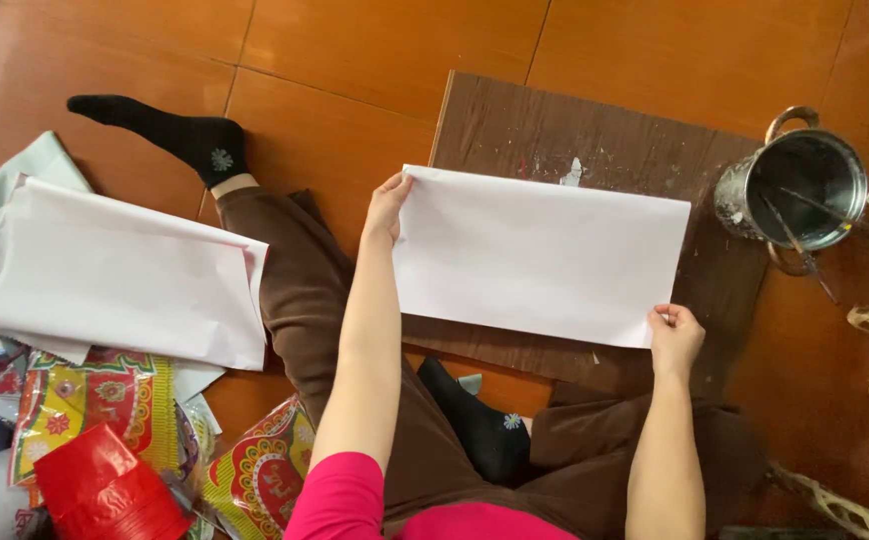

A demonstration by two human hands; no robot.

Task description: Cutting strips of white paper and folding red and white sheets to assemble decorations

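Note:
A large white sheet of paper (540,255) lies flat on a dark brown wooden board (595,130) on the floor. My left hand (388,205) pinches the sheet's far left corner. My right hand (675,335) grips its near right corner. Both arms reach out over my brown trousers, and I sit on the floor with one leg stretched left.
A metal pot (805,190) with a stick inside stands at the board's right edge. A stack of white sheets (125,275) lies at left, above colourful printed papers (95,400) and a red packet (105,490). Orange floor tiles surround everything.

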